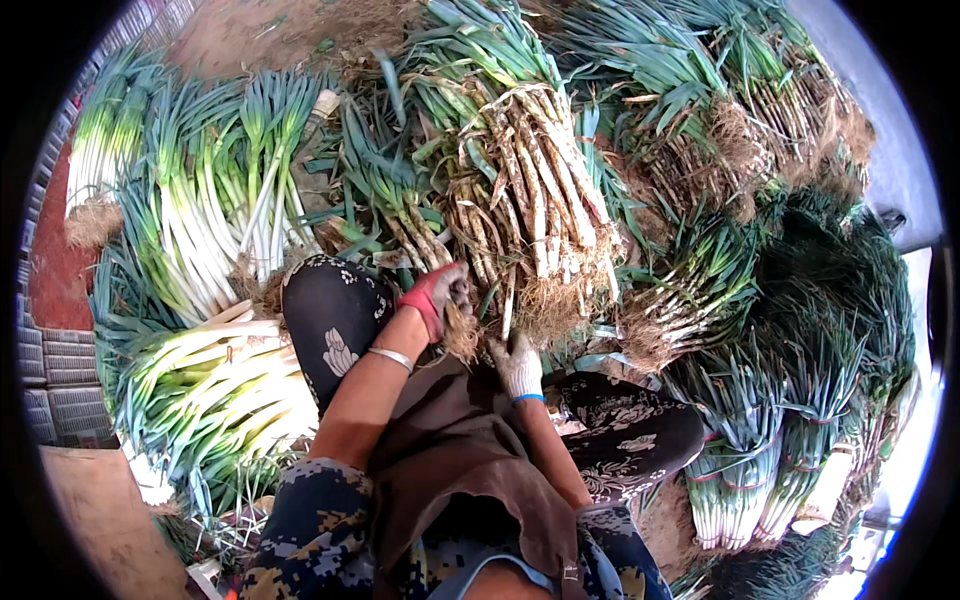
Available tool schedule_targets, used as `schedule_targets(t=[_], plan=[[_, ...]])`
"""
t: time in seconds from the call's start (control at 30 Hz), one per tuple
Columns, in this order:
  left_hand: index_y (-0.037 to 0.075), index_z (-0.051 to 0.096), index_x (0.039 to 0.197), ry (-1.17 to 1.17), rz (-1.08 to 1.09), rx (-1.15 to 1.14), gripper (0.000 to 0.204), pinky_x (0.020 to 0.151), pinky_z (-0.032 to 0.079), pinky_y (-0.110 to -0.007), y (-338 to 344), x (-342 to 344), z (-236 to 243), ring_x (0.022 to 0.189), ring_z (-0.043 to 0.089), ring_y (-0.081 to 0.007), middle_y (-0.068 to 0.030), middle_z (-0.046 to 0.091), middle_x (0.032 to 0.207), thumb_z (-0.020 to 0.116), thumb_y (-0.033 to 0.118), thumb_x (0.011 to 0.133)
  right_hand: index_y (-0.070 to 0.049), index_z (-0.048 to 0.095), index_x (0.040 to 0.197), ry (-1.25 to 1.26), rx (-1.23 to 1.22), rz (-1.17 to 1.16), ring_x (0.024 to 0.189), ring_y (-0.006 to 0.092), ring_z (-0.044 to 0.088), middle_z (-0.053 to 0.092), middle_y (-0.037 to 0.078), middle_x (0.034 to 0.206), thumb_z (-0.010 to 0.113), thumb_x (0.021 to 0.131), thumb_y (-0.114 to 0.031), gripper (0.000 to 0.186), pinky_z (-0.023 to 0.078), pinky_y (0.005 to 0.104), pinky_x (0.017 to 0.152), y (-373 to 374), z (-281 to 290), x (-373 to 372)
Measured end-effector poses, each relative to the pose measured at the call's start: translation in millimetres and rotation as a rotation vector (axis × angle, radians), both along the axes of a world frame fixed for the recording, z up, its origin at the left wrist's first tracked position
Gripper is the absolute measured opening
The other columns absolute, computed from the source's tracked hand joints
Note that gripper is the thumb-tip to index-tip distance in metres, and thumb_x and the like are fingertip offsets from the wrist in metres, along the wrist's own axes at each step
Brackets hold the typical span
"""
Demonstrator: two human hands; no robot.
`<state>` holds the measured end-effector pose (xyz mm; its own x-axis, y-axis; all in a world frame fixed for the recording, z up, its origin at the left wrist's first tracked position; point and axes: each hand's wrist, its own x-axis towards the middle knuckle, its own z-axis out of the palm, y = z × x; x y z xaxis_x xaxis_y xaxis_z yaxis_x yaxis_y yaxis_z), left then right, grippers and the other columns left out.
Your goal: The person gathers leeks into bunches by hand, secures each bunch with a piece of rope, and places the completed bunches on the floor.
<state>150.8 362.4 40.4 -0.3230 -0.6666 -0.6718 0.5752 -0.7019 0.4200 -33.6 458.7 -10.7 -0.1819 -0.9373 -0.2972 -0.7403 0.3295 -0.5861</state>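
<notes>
My left hand [440, 298], in a red glove, is closed around the root ends of a few soil-stained green onions [424, 238] whose leaves point away from me. My right hand [518, 368] wears a white knit glove with a blue cuff edge. Its thumb and fingers close on the lower end of one green onion stalk [509, 300], and the pile's roots partly hide the fingertips. Right in front of both hands lies a large heap of untrimmed green onions [540, 190], with brown outer skins and tangled roots toward me.
Cleaned white-stemmed green onions [195, 240] lie at my left, with another pale pile [225, 385] beside my knee. Dirty bundles [700, 130] fill the far right. Tied bundles [735, 490] stand at the near right. Grey plastic crates [70, 365] line the left edge.
</notes>
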Motion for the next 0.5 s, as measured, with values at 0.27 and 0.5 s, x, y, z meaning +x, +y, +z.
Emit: schedule_targets(t=[0.27,0.5], plan=[[0.005,0.059,0.102,0.143,-0.068,-0.096,0.028,0.081,0.054,-0.039,30,5,32,0.085,0.067,-0.0265,-0.013,0.064,0.11,0.059,0.03,0.09,-0.001,0.057,0.101,-0.401,-0.015,0.422,0.075,0.0335,0.065,0.062,0.025,0.081,0.062,0.088,-0.032,0.034,0.05,0.0423,0.07,9,123,30],[0.008,0.057,0.104,0.527,0.268,-0.274,0.025,0.086,0.052,-0.051,40,10,13,0.099,0.063,-0.0313,-0.0114,0.064,0.105,0.055,0.031,0.093,-0.001,0.056,0.09,-0.844,0.071,0.161,0.061,0.011,0.045,0.049,0.001,0.07,0.047,0.093,-0.026,0.027,0.039,0.0274,0.056,-19,103,43]])
